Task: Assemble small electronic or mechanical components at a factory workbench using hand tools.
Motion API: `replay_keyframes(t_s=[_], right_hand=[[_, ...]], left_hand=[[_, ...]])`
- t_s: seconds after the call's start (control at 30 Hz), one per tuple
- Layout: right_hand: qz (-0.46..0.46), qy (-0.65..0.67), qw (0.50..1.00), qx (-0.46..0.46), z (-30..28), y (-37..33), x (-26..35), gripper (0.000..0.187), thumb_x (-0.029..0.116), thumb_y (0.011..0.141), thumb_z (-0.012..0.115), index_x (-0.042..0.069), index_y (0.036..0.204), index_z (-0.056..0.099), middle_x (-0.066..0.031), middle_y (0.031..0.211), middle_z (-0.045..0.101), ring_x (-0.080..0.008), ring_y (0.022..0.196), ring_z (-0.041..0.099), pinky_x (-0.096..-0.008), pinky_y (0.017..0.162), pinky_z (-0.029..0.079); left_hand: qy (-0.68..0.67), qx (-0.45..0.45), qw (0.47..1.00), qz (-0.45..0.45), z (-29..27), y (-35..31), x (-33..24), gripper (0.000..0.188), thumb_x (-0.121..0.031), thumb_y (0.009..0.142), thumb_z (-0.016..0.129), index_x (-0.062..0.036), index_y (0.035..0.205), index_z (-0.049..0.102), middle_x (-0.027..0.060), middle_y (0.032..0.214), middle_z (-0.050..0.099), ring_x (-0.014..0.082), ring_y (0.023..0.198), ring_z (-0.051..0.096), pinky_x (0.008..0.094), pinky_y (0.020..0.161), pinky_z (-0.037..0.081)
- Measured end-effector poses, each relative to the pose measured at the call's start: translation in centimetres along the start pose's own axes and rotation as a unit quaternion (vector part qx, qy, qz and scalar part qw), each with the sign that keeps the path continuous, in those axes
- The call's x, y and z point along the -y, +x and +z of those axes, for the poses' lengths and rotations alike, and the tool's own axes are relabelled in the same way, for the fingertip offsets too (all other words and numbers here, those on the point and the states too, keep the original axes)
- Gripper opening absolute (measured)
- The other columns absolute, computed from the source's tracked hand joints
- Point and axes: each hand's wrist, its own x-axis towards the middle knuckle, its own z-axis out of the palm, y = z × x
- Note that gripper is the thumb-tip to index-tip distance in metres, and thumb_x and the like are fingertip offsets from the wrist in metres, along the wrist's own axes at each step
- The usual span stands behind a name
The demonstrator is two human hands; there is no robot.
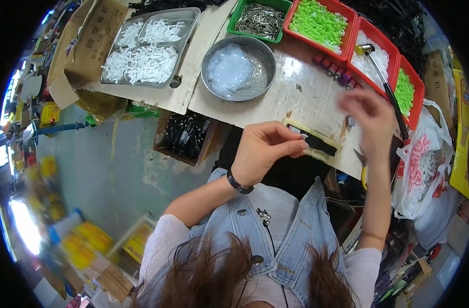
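Observation:
My left hand [265,150] is closed in a pinch between thumb and forefinger on a small white plastic piece [304,137]. Just beneath the fingertips lies a cream-coloured fixture [331,159] with a long black plastic part [321,146] in it, at the table's near edge. To the right, my right hand [369,112] is raised over the table, close to a row of small motors [337,75]; motion smears its fingers, so what they hold cannot be told. One small metal motor [350,121] lies beside the right wrist.
A round metal pan [205,77] holds whitish grease. Farther back stand a sectioned steel tray [191,31] of white parts, a green bin [234,25] of metal pins and red bins [350,32] of green and white parts. A hammer [386,84] leans on one; yellow-handled pliers [363,174] lie right.

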Motion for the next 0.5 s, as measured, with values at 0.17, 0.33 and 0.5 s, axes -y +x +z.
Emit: replay_keyframes(t_s=[0.17, 0.33, 0.5], right_hand=[[0.104, 0.188, 0.977, -0.012, 4.9, -8.0, 1.0, 0.012, -0.004, 0.085, 0.068, -0.008, 0.097, 0.067, -0.0117, 0.089, 0.071, -0.0147, 0.080, 0.069, -0.0247, 0.075, 0.056], [0.075, 0.165, 0.983, -0.038, 5.8, -9.7, 1.1, 0.014, -0.008, 0.085, 0.066, -0.008, 0.098, 0.067, -0.0120, 0.093, 0.071, -0.0140, 0.082, 0.069, -0.0239, 0.075, 0.055], [-0.084, 0.032, 0.993, -0.077, 6.3, -10.6, -0.4, 0.017, -0.009, 0.081, 0.068, -0.006, 0.098, 0.068, -0.0118, 0.094, 0.072, -0.0142, 0.083, 0.069, -0.0255, 0.076, 0.055]], left_hand=[[-0.039, 0.028, 0.998, -0.051, 0.4, -0.8, 0.6, 0.010, 0.001, 0.082, 0.073, 0.0021, 0.089, 0.066, 0.0107, 0.084, 0.070, 0.0142, 0.073, 0.067, 0.0247, 0.070, 0.054], [-0.033, 0.046, 0.996, -0.062, 0.0, -1.3, 0.6, 0.010, 0.000, 0.082, 0.073, 0.0019, 0.089, 0.066, 0.0099, 0.083, 0.070, 0.0130, 0.072, 0.066, 0.0240, 0.069, 0.054], [-0.099, 0.053, 0.988, -0.107, -0.1, -1.6, 0.9, 0.010, -0.001, 0.084, 0.072, 0.0011, 0.092, 0.065, 0.0092, 0.085, 0.069, 0.0122, 0.071, 0.064, 0.0236, 0.067, 0.053]])
